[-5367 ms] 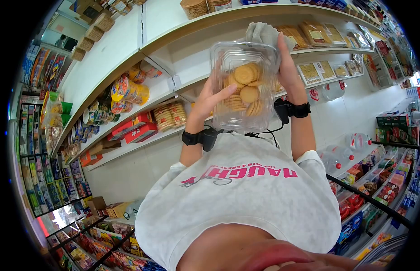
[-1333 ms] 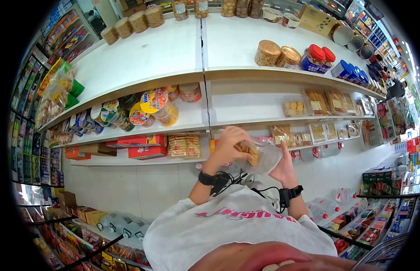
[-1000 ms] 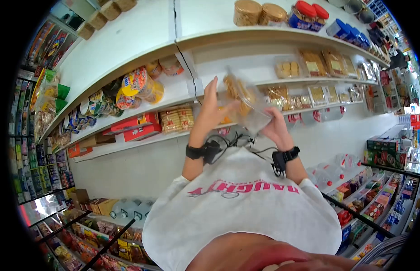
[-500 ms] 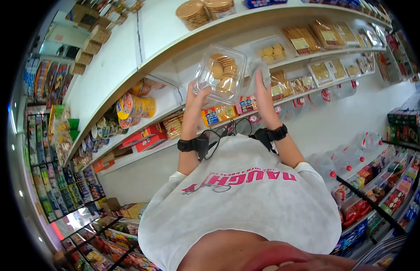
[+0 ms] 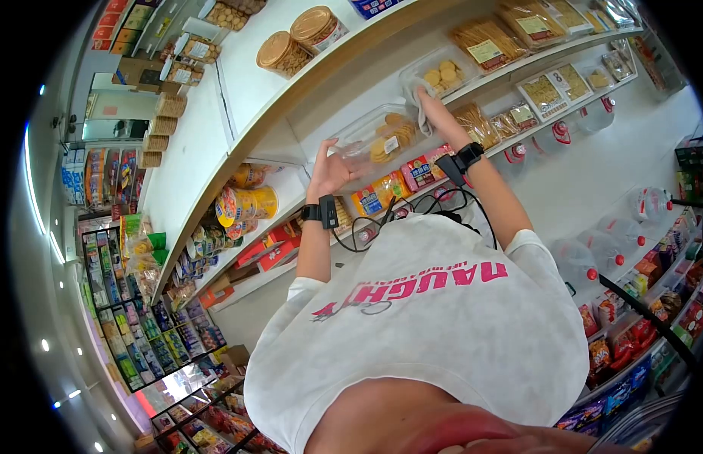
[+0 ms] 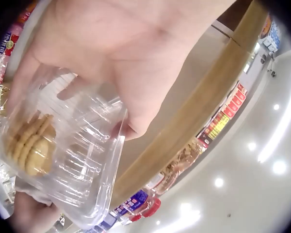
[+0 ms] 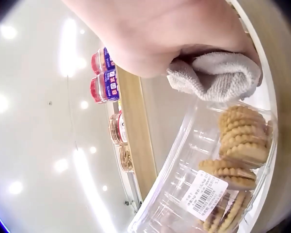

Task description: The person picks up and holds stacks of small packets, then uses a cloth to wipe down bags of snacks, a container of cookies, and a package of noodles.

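A clear plastic box of round biscuits (image 5: pixel 387 144) is at the middle shelf, its white price label facing up. My left hand (image 5: pixel 331 175) grips its left end, thumb and fingers spread over the edges in the left wrist view. The biscuits (image 6: pixel 31 153) lie toward the far end of the box there. My right hand (image 5: pixel 440 117) holds a folded grey cloth (image 7: pixel 216 75), close to the box's right end in the right wrist view. Behind this hand, a second clear box of biscuits (image 5: pixel 444 74) sits on the shelf.
The wooden front edge (image 5: pixel 306 94) of the upper shelf curves above the hands. Packs of thin brown snack sticks (image 5: pixel 484 45) stand to the right, cup noodles (image 5: pixel 245 204) to the left. Colourful packets (image 5: pixel 381 193) line the shelf below. Cables (image 5: pixel 412 204) hang between the wrists.
The box was turned and tilted in the hands, then moved from in front of the shelf onto shelf level beside the second box. The right hand with the cloth has moved up and forward.
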The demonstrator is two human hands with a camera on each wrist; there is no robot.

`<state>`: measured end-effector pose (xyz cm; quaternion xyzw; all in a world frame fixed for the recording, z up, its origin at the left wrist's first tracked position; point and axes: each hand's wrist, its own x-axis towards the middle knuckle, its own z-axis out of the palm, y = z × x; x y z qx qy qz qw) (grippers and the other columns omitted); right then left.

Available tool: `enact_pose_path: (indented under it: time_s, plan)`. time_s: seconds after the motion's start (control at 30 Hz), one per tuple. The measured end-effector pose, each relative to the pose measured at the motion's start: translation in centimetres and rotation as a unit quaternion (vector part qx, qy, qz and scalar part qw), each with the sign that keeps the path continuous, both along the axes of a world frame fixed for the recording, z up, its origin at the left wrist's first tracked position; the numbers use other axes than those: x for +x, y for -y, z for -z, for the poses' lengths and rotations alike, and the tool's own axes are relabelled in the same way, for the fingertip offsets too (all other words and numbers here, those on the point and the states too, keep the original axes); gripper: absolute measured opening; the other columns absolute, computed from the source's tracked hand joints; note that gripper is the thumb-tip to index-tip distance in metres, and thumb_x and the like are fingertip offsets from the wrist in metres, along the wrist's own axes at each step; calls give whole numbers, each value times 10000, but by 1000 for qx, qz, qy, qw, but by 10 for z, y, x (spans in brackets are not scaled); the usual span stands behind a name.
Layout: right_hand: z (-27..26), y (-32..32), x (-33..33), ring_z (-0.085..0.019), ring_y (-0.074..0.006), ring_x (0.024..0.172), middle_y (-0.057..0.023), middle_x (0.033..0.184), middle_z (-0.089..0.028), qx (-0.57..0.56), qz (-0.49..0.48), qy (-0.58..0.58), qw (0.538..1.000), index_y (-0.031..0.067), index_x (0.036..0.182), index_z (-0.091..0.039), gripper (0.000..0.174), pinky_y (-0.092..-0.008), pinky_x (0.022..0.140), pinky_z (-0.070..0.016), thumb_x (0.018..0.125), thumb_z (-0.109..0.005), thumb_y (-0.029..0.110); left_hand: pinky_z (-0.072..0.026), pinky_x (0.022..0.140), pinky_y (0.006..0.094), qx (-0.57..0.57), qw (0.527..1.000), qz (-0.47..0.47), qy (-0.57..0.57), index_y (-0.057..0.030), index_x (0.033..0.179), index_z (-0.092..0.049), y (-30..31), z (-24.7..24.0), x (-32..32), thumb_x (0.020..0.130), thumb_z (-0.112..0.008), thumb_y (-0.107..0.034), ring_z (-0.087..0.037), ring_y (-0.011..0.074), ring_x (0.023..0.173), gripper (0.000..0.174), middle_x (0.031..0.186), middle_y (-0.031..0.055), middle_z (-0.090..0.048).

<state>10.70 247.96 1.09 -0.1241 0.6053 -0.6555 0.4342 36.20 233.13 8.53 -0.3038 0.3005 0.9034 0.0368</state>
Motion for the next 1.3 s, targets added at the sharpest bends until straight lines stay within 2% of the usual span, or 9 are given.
enact_pose_path:
  time_s: [0.2,0.3,0.5,0.6,0.73,0.87,0.93,1.13,1.3]
  plan:
    - [20,-3,10,-598,-187,882,-95,995,-635,-15,-24,-92,995,-40,1133,-584,385,-318,767,-488,852,-604,222,-372,1080,545,6,998,-50,43,38,1413,-309,15,21,-3,862,-606,-487,-495,422,1195,818,1356,246,-454]
    - [39,18,16,-625,-252,956,-140,1048,-655,-24,6,-153,988,-31,1184,-566,415,-352,837,-485,821,-628,159,-453,988,505,-79,955,-230,167,34,1399,-323,24,35,-10,831,-697,-481,-553,344,1004,853,1202,197,-507]
    - [43,58,45,-597,-375,1093,-236,1114,-638,-20,65,-327,942,-25,1241,-533,451,-392,930,-463,847,-634,170,-474,713,432,-308,912,-123,239,-5,1267,-471,73,82,-4,784,-774,-436,-485,260,928,715,1071,130,-493]
    - [48,76,61,-576,-402,1107,-254,1131,-615,-40,69,-326,942,-10,1255,-523,467,-399,948,-456,841,-633,174,-456,647,415,-269,918,-152,250,-31,1235,-501,102,98,-3,765,-808,-353,-490,244,938,647,1041,125,-484]
    - [45,74,79,-515,-404,1183,-260,1234,-551,-105,61,-311,943,-17,1283,-494,487,-395,1000,-418,835,-627,120,-474,768,403,-206,949,-235,36,-47,1234,-502,147,159,20,802,-780,-307,-515,248,1004,575,1130,135,-516]
    - [24,59,96,-564,-383,1144,-241,1191,-601,-177,63,-468,863,-34,1225,-531,386,-392,968,-444,895,-613,151,-460,897,385,-187,944,-208,177,-55,1220,-527,122,135,12,842,-729,-305,-514,274,1084,496,1266,147,-502]
    - [32,63,96,-551,-396,1151,-250,1200,-592,-119,55,-449,884,-33,1225,-532,396,-399,969,-441,888,-621,154,-450,936,381,-198,935,-211,204,-51,1230,-534,109,132,9,860,-698,-288,-500,284,1121,468,1318,159,-480]
    - [50,70,95,-505,-409,1184,-254,1236,-554,-1,84,-375,923,-27,1259,-513,472,-414,997,-418,818,-633,96,-506,658,309,-221,960,-169,-7,-26,1219,-524,163,241,25,841,-675,-138,-594,183,818,422,958,98,-616]
    - [57,54,107,-451,-428,1237,-248,1338,-475,37,121,-449,885,0,1281,-502,551,-423,1043,-387,739,-605,-6,-444,484,268,-351,877,-287,160,3,1068,-565,96,176,19,827,-720,-166,-551,126,601,333,771,60,-595]
